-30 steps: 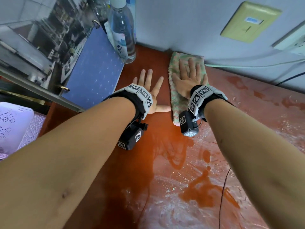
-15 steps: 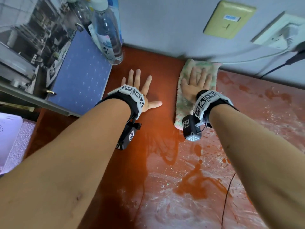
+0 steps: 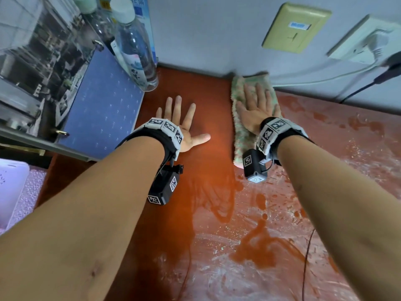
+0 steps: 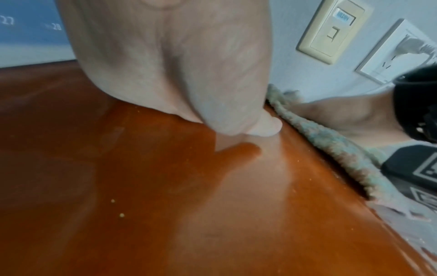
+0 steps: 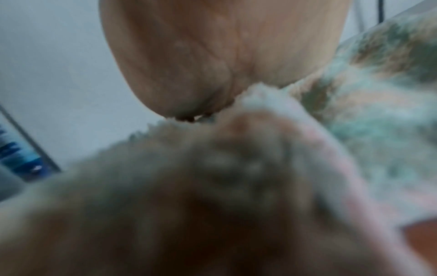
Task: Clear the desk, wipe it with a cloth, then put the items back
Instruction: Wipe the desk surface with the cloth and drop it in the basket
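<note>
My right hand lies flat, fingers straight, pressing the cloth against the desk at the wall. My left hand rests flat with fingers spread on bare desk beside the cloth, not touching it. A water bottle stands at the far left, beside a blue board. Wet smears cover the near desk.

the right wrist view is blurred: the fuzzy green-and-pink cloth fills it as a smear. the clear plastic water bottle's cap is cut off by the head view's top edge.
</note>
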The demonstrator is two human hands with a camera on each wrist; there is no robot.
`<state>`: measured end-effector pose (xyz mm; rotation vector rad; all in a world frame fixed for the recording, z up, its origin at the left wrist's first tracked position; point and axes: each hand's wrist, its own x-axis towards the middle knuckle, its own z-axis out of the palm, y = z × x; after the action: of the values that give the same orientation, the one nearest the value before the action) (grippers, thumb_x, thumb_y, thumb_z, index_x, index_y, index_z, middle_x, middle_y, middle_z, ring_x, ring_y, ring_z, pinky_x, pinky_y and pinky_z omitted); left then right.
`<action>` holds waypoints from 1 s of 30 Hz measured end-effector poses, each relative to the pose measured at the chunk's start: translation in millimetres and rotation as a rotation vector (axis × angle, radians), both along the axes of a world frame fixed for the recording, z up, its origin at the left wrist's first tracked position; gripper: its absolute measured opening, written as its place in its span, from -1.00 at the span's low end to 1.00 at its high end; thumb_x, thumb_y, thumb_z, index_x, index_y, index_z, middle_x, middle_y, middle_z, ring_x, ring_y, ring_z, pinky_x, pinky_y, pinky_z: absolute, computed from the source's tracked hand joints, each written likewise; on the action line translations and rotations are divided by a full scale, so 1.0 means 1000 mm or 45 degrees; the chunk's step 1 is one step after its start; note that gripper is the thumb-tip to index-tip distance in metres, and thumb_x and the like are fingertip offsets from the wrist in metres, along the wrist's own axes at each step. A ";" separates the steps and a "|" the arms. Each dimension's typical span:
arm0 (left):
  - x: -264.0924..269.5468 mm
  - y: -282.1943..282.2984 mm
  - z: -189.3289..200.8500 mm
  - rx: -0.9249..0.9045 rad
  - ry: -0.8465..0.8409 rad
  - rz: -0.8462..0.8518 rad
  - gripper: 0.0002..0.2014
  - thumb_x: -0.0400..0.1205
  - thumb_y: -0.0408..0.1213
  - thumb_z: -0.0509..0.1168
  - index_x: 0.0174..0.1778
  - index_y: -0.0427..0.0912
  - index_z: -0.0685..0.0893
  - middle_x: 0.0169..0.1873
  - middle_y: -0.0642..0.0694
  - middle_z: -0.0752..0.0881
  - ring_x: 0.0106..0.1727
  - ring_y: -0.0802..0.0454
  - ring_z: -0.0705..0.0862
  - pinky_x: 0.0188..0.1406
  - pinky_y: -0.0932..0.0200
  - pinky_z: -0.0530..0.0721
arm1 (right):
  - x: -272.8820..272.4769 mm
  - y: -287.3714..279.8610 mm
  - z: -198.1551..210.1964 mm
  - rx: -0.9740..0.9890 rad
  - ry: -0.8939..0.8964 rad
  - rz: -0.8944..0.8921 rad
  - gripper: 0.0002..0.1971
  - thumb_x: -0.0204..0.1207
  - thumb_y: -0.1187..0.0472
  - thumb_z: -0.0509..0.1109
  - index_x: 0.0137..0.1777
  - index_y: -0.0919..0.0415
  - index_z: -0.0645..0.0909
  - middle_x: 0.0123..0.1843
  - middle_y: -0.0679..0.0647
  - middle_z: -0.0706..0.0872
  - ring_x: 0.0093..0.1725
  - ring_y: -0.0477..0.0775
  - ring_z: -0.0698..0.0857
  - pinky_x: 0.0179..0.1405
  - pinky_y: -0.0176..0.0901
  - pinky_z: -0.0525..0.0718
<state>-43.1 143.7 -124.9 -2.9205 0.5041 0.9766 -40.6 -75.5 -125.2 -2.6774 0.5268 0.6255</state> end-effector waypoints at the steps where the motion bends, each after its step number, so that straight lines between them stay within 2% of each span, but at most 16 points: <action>1: 0.000 -0.001 0.001 0.008 0.003 -0.003 -0.06 0.49 0.53 -0.20 0.62 0.08 -0.42 0.58 -0.20 -0.51 0.59 -0.20 -0.51 0.57 -0.17 -0.38 | -0.005 -0.012 0.000 -0.031 0.009 -0.057 -0.37 0.64 -0.28 -0.13 0.66 -0.31 -0.26 0.70 -0.18 -0.38 0.66 -0.08 -0.40 0.61 0.16 -0.39; 5: -0.002 -0.001 0.001 0.011 -0.006 -0.006 -0.05 0.49 0.53 -0.19 0.61 0.07 -0.44 0.57 -0.20 -0.54 0.59 -0.20 -0.53 0.56 -0.19 -0.39 | -0.019 -0.040 0.000 -0.088 0.010 -0.248 -0.37 0.65 -0.24 -0.16 0.67 -0.27 -0.29 0.72 -0.13 -0.33 0.68 -0.05 -0.36 0.63 0.15 -0.36; 8: -0.002 -0.002 0.000 0.012 -0.033 -0.013 -0.04 0.48 0.53 -0.19 0.62 0.07 -0.42 0.58 -0.21 -0.50 0.60 -0.21 -0.49 0.57 -0.20 -0.36 | -0.015 -0.033 0.002 -0.066 -0.028 -0.344 -0.40 0.67 -0.19 -0.13 0.68 -0.26 -0.22 0.73 -0.13 -0.30 0.69 -0.01 -0.33 0.63 0.16 -0.36; 11: -0.002 -0.002 -0.002 0.017 -0.058 -0.013 -0.04 0.48 0.53 -0.19 0.62 0.06 -0.43 0.59 -0.21 -0.50 0.61 -0.22 -0.48 0.58 -0.22 -0.34 | -0.005 -0.020 0.005 -0.004 -0.038 -0.441 -0.41 0.70 -0.14 -0.11 0.71 -0.19 -0.14 0.74 -0.05 -0.24 0.70 0.11 -0.31 0.60 0.15 -0.39; 13: -0.002 -0.002 -0.004 0.024 -0.067 -0.013 -0.04 0.48 0.53 -0.19 0.62 0.06 -0.43 0.59 -0.21 -0.49 0.61 -0.23 -0.47 0.58 -0.23 -0.33 | 0.002 -0.011 0.004 -0.025 -0.022 -0.392 -0.40 0.70 -0.13 -0.12 0.71 -0.15 -0.17 0.74 -0.02 -0.26 0.70 0.14 -0.32 0.60 0.20 -0.39; 17: -0.002 -0.001 -0.005 0.014 -0.078 -0.011 -0.08 0.52 0.49 -0.18 0.64 0.06 -0.39 0.61 -0.22 -0.46 0.62 -0.22 -0.45 0.58 -0.21 -0.32 | 0.009 0.031 0.001 -0.041 -0.014 -0.092 -0.38 0.69 -0.18 -0.15 0.69 -0.19 -0.29 0.72 -0.02 -0.37 0.67 0.10 -0.40 0.57 0.30 -0.39; 20: 0.000 -0.001 -0.002 0.021 -0.041 0.005 -0.11 0.54 0.47 -0.17 0.63 0.08 -0.39 0.60 -0.19 -0.48 0.61 -0.19 -0.47 0.58 -0.19 -0.34 | 0.001 0.057 -0.001 0.003 -0.026 0.054 -0.38 0.68 -0.20 -0.14 0.67 -0.25 -0.29 0.71 -0.08 -0.40 0.66 0.03 -0.43 0.57 0.28 -0.43; 22: 0.000 -0.002 0.001 0.027 -0.010 0.012 -0.12 0.55 0.46 -0.18 0.63 0.09 -0.40 0.59 -0.18 -0.50 0.60 -0.18 -0.50 0.58 -0.19 -0.36 | -0.010 0.053 -0.002 0.020 -0.039 0.127 -0.39 0.66 -0.22 -0.14 0.67 -0.30 -0.28 0.70 -0.13 -0.41 0.66 -0.01 -0.42 0.58 0.24 -0.44; 25: 0.000 -0.001 0.004 0.023 0.003 0.010 -0.14 0.56 0.45 -0.19 0.63 0.10 -0.40 0.59 -0.18 -0.50 0.60 -0.18 -0.50 0.57 -0.18 -0.37 | -0.026 0.028 -0.002 0.042 -0.043 0.110 -0.39 0.65 -0.26 -0.12 0.65 -0.36 -0.23 0.70 -0.19 -0.39 0.66 -0.07 -0.40 0.59 0.20 -0.43; 30: -0.002 0.001 0.004 0.005 0.010 0.009 -0.16 0.56 0.45 -0.22 0.62 0.11 -0.42 0.59 -0.17 -0.51 0.60 -0.17 -0.51 0.57 -0.18 -0.38 | -0.060 -0.014 0.003 -0.026 0.029 -0.115 -0.38 0.66 -0.26 -0.11 0.65 -0.34 -0.29 0.70 -0.17 -0.42 0.66 -0.06 -0.41 0.60 0.18 -0.42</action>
<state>-45.5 144.4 -120.8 -2.9184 0.4922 0.9895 -100.3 -89.5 -122.2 -2.6517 0.6596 0.6290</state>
